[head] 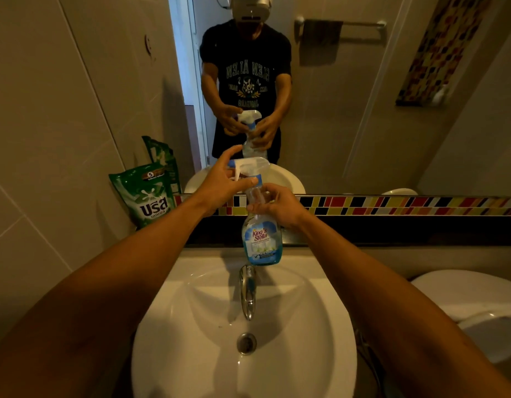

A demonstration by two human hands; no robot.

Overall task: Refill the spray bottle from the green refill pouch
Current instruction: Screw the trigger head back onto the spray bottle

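spray bottle [260, 242] was held upright over the sink [191, 326], right hand [277, 206] fingers clenched round its neck and left hand [222, 179] fingers grasping the trigger head [248, 166]. likely step: unscrewing that head. next called for lifting it off, then fetching the green pouch [146, 195] by the wall.

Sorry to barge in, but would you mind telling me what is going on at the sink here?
A person holds a spray bottle over the sink, in front of the mirror. The right hand grips the bottle's neck while the left hand is on the trigger head, which is not yet off. The green refill pouch leans untouched against the wall on the left.
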